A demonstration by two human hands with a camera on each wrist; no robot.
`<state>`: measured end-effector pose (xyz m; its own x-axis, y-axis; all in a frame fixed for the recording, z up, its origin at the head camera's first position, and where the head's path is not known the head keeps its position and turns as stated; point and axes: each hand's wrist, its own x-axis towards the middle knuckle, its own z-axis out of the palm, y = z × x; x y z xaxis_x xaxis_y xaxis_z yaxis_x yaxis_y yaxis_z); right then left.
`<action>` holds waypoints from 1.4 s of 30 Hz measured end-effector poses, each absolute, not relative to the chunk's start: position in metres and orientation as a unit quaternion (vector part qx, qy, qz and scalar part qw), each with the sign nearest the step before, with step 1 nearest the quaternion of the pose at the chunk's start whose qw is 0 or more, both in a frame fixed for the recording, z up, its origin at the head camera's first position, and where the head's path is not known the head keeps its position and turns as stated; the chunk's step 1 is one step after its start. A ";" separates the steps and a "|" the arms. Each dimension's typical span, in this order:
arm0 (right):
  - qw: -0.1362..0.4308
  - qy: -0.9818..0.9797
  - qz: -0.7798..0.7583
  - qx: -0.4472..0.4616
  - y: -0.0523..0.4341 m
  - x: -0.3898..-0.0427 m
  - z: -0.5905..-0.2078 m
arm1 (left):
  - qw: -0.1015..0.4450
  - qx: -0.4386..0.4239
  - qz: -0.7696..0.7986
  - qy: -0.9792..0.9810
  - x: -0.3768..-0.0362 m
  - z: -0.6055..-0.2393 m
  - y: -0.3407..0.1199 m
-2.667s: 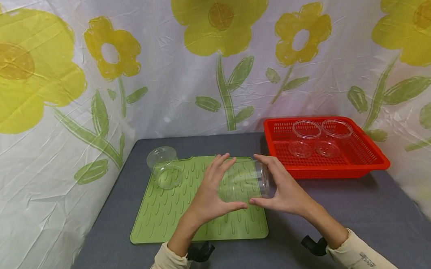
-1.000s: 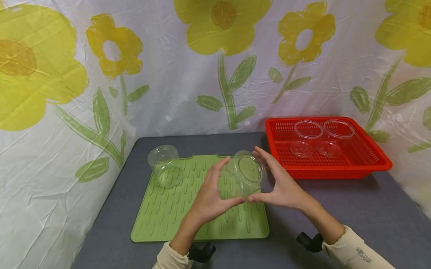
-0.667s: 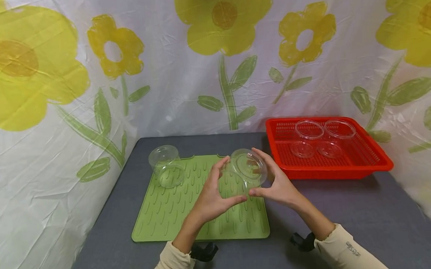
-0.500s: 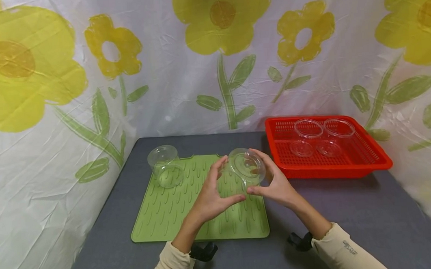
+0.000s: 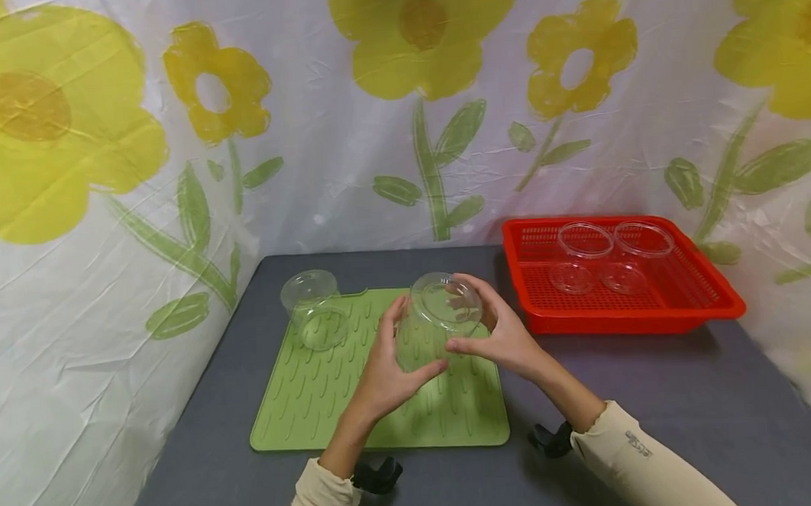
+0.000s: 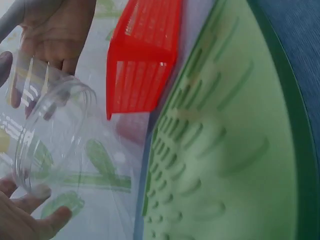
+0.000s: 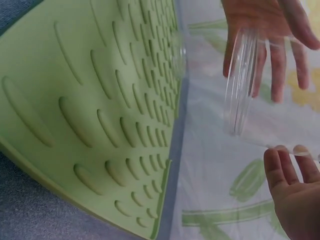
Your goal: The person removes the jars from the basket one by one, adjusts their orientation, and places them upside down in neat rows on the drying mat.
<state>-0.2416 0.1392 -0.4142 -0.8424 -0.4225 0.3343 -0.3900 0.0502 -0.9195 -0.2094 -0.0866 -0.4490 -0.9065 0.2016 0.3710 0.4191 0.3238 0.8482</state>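
A clear plastic cup (image 5: 446,306) is held between both hands over the green mat, tilted with its base up and its rim towards the mat. My left hand (image 5: 388,366) grips it from the left near the rim; the left wrist view shows those fingertips (image 6: 42,192) against the rim. From the right, my right hand (image 5: 502,332) holds it near the base, thumb in front and fingers behind, seen through the plastic. Another clear cup (image 5: 315,311) stands on the mat's back left corner.
The ridged green mat (image 5: 318,418) lies on a grey tabletop (image 5: 592,396). At the back right sits a red basket (image 5: 629,319) containing two clear cups (image 5: 586,255), rims up. A flowered curtain (image 5: 331,150) stands behind.
The cup has turned from lying sideways to base up between the hands, then shifted left and a little away. The right hand and sleeve have moved left. The other cups have stayed put.
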 end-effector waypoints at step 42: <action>-0.037 0.812 -0.553 -0.185 0.110 -0.254 -0.417 | -0.032 0.109 -0.318 -0.941 -0.225 -0.486 -0.255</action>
<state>-0.2542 0.1099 -0.4174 -0.9290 -0.2588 0.2646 -0.3410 0.3205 -0.8837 -0.2250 -0.2546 -0.4858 -0.9744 -0.1840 -0.1295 -0.2248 0.7738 0.5922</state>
